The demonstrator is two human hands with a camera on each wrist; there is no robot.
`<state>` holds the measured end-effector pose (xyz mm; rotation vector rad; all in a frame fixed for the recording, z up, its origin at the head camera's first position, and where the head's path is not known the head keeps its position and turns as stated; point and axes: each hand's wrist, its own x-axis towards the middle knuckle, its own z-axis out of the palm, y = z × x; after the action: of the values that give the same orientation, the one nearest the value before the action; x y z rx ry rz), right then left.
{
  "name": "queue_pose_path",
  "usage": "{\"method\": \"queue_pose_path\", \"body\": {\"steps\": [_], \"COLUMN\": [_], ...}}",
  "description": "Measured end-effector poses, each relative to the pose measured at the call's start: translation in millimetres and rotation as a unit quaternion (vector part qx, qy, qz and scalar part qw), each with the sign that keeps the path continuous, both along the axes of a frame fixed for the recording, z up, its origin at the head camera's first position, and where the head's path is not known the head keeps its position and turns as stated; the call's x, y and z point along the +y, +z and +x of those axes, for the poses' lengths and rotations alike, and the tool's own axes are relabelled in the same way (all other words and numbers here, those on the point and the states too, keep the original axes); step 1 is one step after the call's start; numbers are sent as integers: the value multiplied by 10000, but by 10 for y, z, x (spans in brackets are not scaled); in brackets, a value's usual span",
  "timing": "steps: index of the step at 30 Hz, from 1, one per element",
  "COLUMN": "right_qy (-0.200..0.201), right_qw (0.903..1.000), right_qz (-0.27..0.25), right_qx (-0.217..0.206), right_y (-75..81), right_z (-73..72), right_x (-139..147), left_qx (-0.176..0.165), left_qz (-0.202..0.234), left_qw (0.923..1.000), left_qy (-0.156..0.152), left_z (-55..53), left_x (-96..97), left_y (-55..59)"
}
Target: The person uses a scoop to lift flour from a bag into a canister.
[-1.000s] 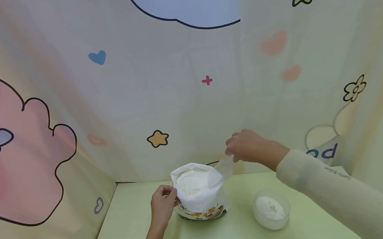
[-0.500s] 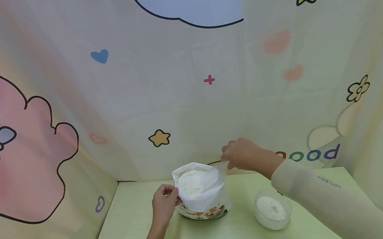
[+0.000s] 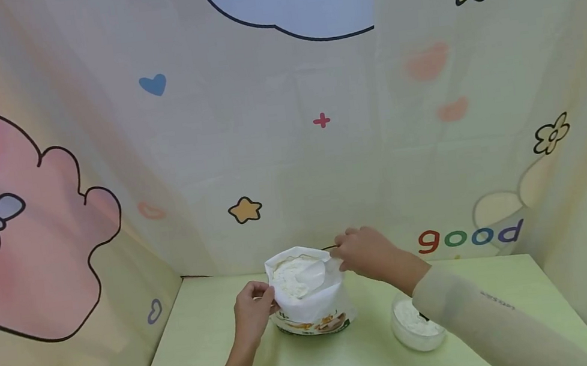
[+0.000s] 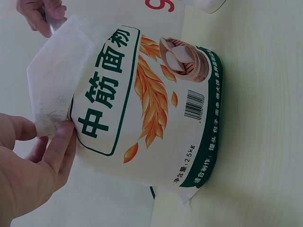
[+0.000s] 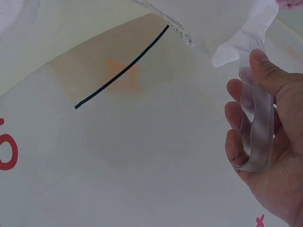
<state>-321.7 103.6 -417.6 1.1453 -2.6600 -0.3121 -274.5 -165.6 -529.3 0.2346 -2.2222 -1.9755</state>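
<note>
An opened flour bag (image 3: pixel 308 313), white with a wheat print and a green band (image 4: pixel 204 156), stands upright on the table. White flour (image 3: pixel 286 281) shows inside its mouth. My left hand (image 3: pixel 252 313) pinches the left edge of the bag's rim between thumb and fingers. At the opposite side, my right hand (image 3: pixel 371 254) grips a clear scoop by its handle (image 5: pixel 262 125). The scoop's bowl (image 3: pixel 312 275) slants down into the bag, at the flour. To the right, a clear round bowl (image 3: pixel 417 341) holds more flour, partly covered by the right sleeve in the head view.
The pale yellow-green table (image 3: pixel 184 364) ends at a printed curtain (image 3: pixel 291 165) close behind the bag. Curtain also hangs along the left and right sides. My right forearm (image 3: pixel 482 312) crosses over the table's right part.
My right hand has moved down and left, and the scoop has gone deeper into the bag. The left hand keeps its hold on the rim. The head view has shifted slightly.
</note>
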Motion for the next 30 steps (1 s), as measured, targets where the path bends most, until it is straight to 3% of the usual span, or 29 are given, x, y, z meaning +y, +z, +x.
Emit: {"method": "queue_pose_path", "body": {"steps": [12, 30], "right_qy": [101, -73], "right_qw": [9984, 9982], "right_qz": [-153, -589], "right_qx": [533, 50], "right_y": [-197, -348], "right_z": [81, 66], "right_x": [-97, -89], "left_qx": [15, -58], "left_qz": [16, -41], "left_qw": [10000, 10000], "left_qy": [-28, 1], "left_z": [3, 2], "left_x": [2, -6], "left_y": [9, 16]}}
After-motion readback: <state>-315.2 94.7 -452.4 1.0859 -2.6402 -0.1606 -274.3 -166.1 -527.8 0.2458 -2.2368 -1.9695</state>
